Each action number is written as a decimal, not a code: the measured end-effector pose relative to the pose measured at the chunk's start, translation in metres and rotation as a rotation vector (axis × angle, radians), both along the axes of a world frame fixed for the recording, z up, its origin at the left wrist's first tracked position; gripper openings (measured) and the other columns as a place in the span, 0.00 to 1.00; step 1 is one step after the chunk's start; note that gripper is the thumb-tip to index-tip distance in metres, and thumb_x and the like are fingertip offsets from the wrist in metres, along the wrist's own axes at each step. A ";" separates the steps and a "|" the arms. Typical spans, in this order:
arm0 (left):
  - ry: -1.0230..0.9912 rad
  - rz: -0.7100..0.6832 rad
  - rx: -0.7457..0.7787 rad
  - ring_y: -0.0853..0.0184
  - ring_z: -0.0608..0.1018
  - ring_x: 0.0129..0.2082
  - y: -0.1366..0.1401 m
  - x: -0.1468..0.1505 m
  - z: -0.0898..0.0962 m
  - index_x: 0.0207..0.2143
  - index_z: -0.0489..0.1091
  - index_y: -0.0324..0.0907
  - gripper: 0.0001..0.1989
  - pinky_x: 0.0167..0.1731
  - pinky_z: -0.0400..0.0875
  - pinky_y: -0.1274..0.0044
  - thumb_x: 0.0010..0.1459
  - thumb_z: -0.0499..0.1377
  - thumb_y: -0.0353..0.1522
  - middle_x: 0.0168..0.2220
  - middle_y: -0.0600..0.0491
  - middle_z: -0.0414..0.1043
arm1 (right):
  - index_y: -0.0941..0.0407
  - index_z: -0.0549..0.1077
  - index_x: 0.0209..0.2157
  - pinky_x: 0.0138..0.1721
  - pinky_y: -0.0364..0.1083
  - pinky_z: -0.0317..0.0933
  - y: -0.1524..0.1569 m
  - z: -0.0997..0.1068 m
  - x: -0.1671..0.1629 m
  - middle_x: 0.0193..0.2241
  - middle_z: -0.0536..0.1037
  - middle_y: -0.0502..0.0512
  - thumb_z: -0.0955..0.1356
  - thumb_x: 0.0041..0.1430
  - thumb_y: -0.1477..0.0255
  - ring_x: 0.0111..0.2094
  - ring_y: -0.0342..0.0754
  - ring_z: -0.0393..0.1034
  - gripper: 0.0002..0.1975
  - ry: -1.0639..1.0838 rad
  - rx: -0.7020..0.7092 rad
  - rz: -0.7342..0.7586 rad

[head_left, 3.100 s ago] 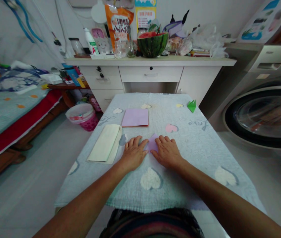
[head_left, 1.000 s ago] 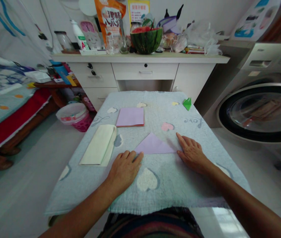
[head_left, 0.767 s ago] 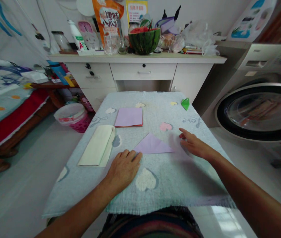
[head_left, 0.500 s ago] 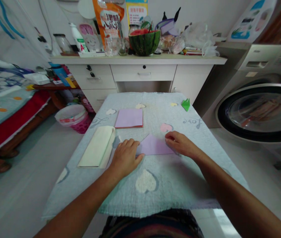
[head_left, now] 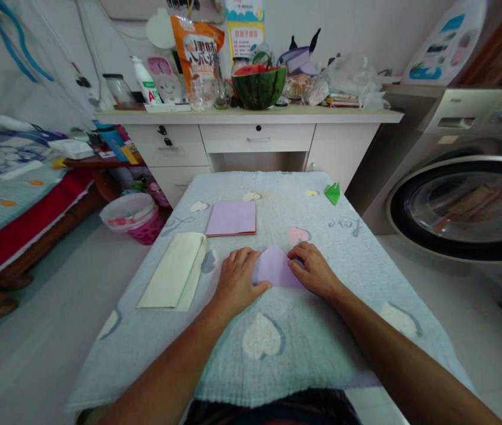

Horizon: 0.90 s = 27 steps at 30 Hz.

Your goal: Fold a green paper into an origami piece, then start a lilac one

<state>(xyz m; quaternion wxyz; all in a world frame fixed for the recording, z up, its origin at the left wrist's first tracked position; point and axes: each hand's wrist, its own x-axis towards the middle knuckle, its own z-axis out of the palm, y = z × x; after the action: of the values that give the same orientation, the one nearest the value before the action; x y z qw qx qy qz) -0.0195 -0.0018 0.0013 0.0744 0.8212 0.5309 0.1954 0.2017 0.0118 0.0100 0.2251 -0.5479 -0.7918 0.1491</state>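
A folded sheet of purple origami paper (head_left: 275, 268) lies on the cloth-covered table, its top edge rising to a blunt peak. My left hand (head_left: 241, 276) grips its left end, thumb along the near edge and fingers on the far side. At the right end, my right hand (head_left: 313, 270) has its curled fingers closed on the paper; that end is hidden under them. Beyond the left hand sits a stack of square origami paper (head_left: 232, 217), purple on top with a red edge below. A green folded paper piece (head_left: 333, 193) rests at the table's far right corner.
A pale folded paper (head_left: 173, 271) lies left of my left hand. The table's patterned cloth (head_left: 262, 336) hangs over the near edge. Behind stands a white desk (head_left: 257, 137) with a cut watermelon (head_left: 258, 87). A washing machine (head_left: 459, 177) is at right, a pink bin (head_left: 133, 215) at left.
My right hand has moved left and in over the right end of the purple paper, so less of it shows. My left hand stays at the left end. The camera view has tilted up slightly.
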 end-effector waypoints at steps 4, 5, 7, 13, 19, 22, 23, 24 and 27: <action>-0.042 -0.048 0.048 0.56 0.66 0.55 0.000 -0.003 -0.007 0.56 0.61 0.45 0.33 0.54 0.61 0.63 0.49 0.67 0.39 0.55 0.47 0.65 | 0.57 0.73 0.35 0.46 0.49 0.58 -0.002 0.000 0.002 0.37 0.72 0.56 0.64 0.58 0.73 0.42 0.49 0.65 0.07 0.106 0.028 0.026; -0.049 -0.057 0.052 0.56 0.66 0.55 0.000 -0.004 -0.008 0.57 0.61 0.45 0.33 0.55 0.61 0.63 0.49 0.67 0.39 0.56 0.47 0.65 | 0.57 0.72 0.35 0.46 0.49 0.58 -0.002 0.000 0.002 0.36 0.72 0.56 0.64 0.57 0.73 0.42 0.49 0.65 0.06 0.132 0.034 0.029; -0.059 -0.068 0.061 0.56 0.66 0.56 0.001 -0.006 -0.011 0.57 0.61 0.44 0.34 0.55 0.61 0.62 0.49 0.67 0.38 0.57 0.46 0.64 | 0.56 0.71 0.33 0.46 0.49 0.59 -0.002 0.000 0.002 0.35 0.71 0.55 0.63 0.56 0.74 0.41 0.49 0.65 0.05 0.187 0.047 0.034; -0.209 -0.087 0.106 0.59 0.68 0.56 0.002 -0.008 -0.007 0.55 0.65 0.44 0.27 0.56 0.63 0.65 0.52 0.64 0.33 0.56 0.47 0.66 | 0.55 0.68 0.31 0.44 0.48 0.59 -0.001 -0.002 0.004 0.34 0.71 0.54 0.62 0.56 0.73 0.39 0.48 0.66 0.03 0.332 0.067 0.077; -0.267 -0.104 0.120 0.61 0.70 0.55 0.000 -0.006 -0.002 0.55 0.65 0.46 0.23 0.56 0.65 0.64 0.57 0.60 0.31 0.54 0.49 0.69 | 0.55 0.67 0.30 0.45 0.48 0.60 -0.003 -0.002 0.004 0.34 0.71 0.53 0.62 0.57 0.72 0.39 0.47 0.66 0.04 0.428 0.062 0.102; -0.268 -0.094 0.146 0.60 0.70 0.54 -0.001 -0.005 -0.002 0.54 0.66 0.46 0.22 0.56 0.65 0.64 0.57 0.60 0.30 0.54 0.48 0.68 | 0.55 0.68 0.30 0.44 0.47 0.59 -0.003 -0.001 0.003 0.33 0.71 0.53 0.63 0.57 0.73 0.38 0.47 0.66 0.03 0.454 0.067 0.115; -0.276 -0.090 0.165 0.61 0.70 0.54 -0.002 -0.005 -0.002 0.54 0.66 0.45 0.21 0.55 0.65 0.65 0.57 0.60 0.30 0.53 0.47 0.67 | 0.55 0.68 0.30 0.44 0.47 0.59 -0.003 -0.001 0.003 0.33 0.71 0.53 0.63 0.58 0.73 0.38 0.47 0.66 0.03 0.457 0.067 0.114; -0.286 -0.086 0.187 0.61 0.70 0.53 -0.002 -0.005 -0.002 0.53 0.67 0.44 0.20 0.55 0.66 0.65 0.57 0.59 0.30 0.53 0.47 0.67 | 0.55 0.68 0.31 0.44 0.47 0.59 -0.003 -0.001 0.003 0.34 0.71 0.53 0.63 0.58 0.73 0.38 0.47 0.66 0.03 0.462 0.067 0.110; -0.312 -0.097 0.256 0.62 0.70 0.51 -0.003 -0.005 -0.002 0.50 0.69 0.44 0.16 0.53 0.67 0.66 0.58 0.58 0.30 0.50 0.48 0.68 | 0.55 0.68 0.30 0.43 0.47 0.59 -0.002 -0.004 0.005 0.33 0.71 0.53 0.64 0.57 0.73 0.37 0.47 0.65 0.02 0.493 0.075 0.112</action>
<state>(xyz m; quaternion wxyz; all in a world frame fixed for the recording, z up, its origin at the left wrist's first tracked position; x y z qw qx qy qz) -0.0245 -0.0047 -0.0004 0.0601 0.8084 0.4435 0.3824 0.2063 0.0100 0.0062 0.4230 -0.4415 -0.7470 0.2610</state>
